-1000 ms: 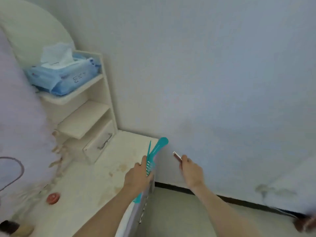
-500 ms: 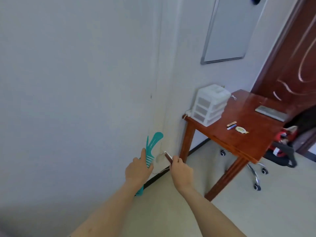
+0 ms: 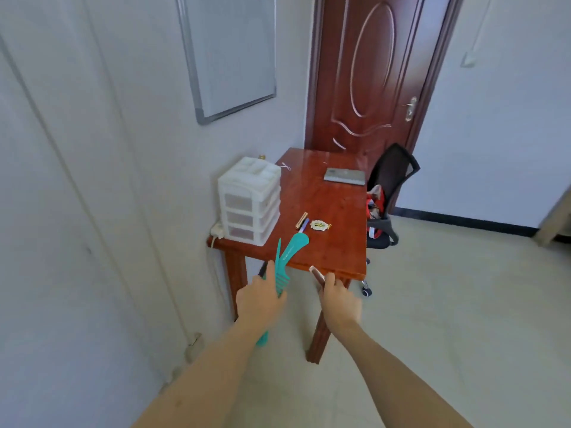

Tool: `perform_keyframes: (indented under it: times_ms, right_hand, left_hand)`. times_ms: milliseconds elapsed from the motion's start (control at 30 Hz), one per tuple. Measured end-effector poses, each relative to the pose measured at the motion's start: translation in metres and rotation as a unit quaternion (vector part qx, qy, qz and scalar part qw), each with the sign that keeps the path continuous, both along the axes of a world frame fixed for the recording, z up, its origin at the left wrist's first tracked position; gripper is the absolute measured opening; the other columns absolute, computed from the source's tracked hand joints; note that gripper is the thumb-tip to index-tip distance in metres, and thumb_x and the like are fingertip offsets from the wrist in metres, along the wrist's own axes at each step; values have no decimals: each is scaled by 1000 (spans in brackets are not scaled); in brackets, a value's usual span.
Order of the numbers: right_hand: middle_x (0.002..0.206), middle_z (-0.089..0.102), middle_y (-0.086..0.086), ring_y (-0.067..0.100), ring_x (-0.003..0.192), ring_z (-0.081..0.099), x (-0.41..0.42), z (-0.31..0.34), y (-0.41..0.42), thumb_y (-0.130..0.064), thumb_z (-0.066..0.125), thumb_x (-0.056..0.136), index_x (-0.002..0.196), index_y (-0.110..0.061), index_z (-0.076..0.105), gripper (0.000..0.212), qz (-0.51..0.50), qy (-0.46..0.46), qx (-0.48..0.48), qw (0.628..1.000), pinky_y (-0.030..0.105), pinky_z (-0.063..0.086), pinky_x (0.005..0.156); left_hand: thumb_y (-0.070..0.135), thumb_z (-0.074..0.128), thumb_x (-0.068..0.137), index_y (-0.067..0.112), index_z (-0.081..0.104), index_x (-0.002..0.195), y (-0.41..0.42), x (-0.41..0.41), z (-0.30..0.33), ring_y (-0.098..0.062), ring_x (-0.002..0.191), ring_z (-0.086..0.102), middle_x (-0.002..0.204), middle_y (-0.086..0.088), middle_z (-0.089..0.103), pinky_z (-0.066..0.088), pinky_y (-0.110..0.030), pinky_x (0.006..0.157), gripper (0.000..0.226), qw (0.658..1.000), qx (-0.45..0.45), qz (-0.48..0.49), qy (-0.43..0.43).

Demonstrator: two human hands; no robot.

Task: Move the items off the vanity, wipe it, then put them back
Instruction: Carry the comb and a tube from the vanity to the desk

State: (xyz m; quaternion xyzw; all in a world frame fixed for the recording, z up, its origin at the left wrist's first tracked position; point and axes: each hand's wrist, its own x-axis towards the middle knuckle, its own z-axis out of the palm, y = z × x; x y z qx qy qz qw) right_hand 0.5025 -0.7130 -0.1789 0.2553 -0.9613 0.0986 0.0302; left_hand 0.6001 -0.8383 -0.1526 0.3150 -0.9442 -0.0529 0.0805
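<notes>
Head view looks down past both forearms toward a red wooden counter standing against the wall beside a door. The left hand is wrapped around a bundle of teal combs, fingers curled about their middle so that the broad handle ends fan out above the thumb and one tip pokes out below the wrist; gripped that way, several can be carried at once without slipping. The right hand pinches a small slim metallic item, whose end sticks up past the thumb; what it is cannot be made out. Both hands hang just short of the counter's near edge, so these things seem to be vanity items on their way to a temporary resting place. That reading is backed by what already lies near the counter's middle: a gold tube, a thin pen-like stick touching it, and a small oval trinket just beside them. A white drawer unit fills the near left corner, and a grey flat case lies toward the far right edge. The bare wood along the near edge, right of the drawers, looks like the natural spot to set the combs down. The vanity itself is out of sight.
</notes>
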Motion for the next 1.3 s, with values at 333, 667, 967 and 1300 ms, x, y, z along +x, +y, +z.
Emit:
perform_keyframes:
  times_ms: [333,667,967,1300]
  right_hand:
    - [107,60,3,22,89,64,-88,-12,-45,-23,36,100,113,-15,40,16,-111,-21,29,993,32,51,72]
    - [106,61,3,21,85,64,-226,-45,-78,-22,34,100,116,-14,41,19,-160,-43,51,985,27,46,65]
    - [105,61,1,14,82,63,-327,-77,-110,-25,38,100,117,-17,41,19,-184,-84,50,978,25,54,71]
    - [107,59,3,20,86,64,-397,-111,-129,-26,39,99,115,-15,46,20,-238,-113,58,963,28,50,69]
  left_hand:
    - [55,44,90,19,23,137,-67,-130,-18,-9,83,46,114,-2,46,41,-14,70,63,987,8,-157,18]
    - [55,37,92,26,-3,147,-95,-280,-54,-10,75,50,105,-5,41,41,-13,62,74,984,95,-149,-4]
    - [53,37,93,26,1,147,-112,-383,-89,-18,97,60,122,-10,45,47,-20,71,70,976,124,-169,-64]
    - [45,42,93,23,3,148,-123,-466,-124,-24,102,59,128,-16,44,49,-30,77,71,956,187,-201,-107]
